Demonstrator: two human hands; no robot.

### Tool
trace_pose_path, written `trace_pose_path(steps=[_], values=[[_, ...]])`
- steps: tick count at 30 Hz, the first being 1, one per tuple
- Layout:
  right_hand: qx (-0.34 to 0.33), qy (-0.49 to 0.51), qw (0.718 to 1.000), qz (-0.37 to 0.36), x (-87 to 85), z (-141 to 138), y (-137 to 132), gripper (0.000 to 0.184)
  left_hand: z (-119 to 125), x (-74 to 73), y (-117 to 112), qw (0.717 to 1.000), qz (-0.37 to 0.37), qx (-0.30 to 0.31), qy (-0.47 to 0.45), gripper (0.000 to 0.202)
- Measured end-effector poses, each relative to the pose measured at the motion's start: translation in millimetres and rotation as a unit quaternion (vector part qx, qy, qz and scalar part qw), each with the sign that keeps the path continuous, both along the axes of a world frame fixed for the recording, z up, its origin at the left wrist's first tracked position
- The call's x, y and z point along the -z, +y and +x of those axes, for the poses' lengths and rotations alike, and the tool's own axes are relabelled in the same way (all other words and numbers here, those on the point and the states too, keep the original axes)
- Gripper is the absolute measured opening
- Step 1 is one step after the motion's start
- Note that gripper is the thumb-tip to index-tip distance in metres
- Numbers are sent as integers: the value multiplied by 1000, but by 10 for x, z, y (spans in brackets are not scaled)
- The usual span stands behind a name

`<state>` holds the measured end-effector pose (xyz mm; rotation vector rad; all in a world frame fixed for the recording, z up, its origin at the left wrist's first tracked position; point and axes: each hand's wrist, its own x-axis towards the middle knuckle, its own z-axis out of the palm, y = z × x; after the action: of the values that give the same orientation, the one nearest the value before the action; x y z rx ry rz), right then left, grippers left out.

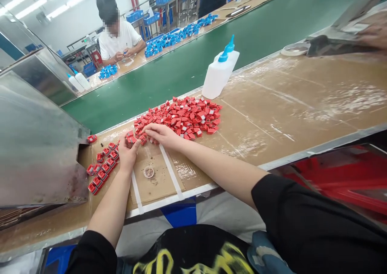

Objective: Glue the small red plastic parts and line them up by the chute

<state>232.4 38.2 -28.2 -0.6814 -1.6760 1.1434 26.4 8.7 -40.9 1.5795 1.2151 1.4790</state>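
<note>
Two bare hands meet at the near left edge of a big pile of small red parts [184,117] on the brown table [302,100]. The left hand [128,155] has its fingers pinched narrow around one red part [130,139]. The right hand [161,133] lies flat and low, with its fingertips bent down onto the red parts at the edge of the pile. I cannot tell if it grips one. The two hands almost touch each other.

To the left of the left hand, more red parts sit in neat rows [102,167]. One lone red part [91,138] lies a bit farther off. A tiny round dish [148,171] sits just near the hands, on a cardboard mat [157,181] held down with white tape strips [171,171].

A big shiny metal box [36,145] stands at the left. Two white bottles with blue tops [219,70] stand at the far side of the pile. Past them runs a green belt [181,68]. On the far side of the belt another person [116,36] sits beside heaps of blue parts [178,34].
</note>
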Motion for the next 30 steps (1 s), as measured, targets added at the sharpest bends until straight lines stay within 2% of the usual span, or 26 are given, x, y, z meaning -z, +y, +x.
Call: trace_pose_path(steps=[3, 6, 8, 10, 13, 15, 17, 19, 25, 30], values=[[-54, 65, 993, -87, -19, -49, -31, 41, 28, -24, -24, 1000, -10, 20, -14, 62], [-56, 51, 992, -106, -57, -48, -102, 52, 44, -31, -71, 998, -26, 49, -28, 60], [-36, -6, 996, -77, -74, -13, -133, 50, 38, -13, -94, 997, -36, 58, -32, 63], [-5, -63, 998, -15, -85, 24, -147, 43, 25, 11, -117, 997, -47, 55, -34, 67], [60, -80, 993, 56, -86, 49, -179, 37, 17, 31, -175, 996, -69, 57, -16, 70], [86, -59, 994, 36, -58, 43, -212, 36, 19, 32, -220, 995, -81, 60, 15, 72], [88, -43, 995, -15, -12, 27, -232, 37, 19, 30, -251, 993, -89, 53, 48, 73], [89, -43, 995, -32, 24, 7, -236, 35, 17, 28, -264, 992, -91, 43, 73, 74], [148, -39, 981, 120, -36, -21, -288, 25, 74, -9, -290, 995, -56, 44, 73, 63], [114, -66, 986, 106, 35, -59, -247, 30, 56, 37, -199, 997, -46, 40, 54, 61]])
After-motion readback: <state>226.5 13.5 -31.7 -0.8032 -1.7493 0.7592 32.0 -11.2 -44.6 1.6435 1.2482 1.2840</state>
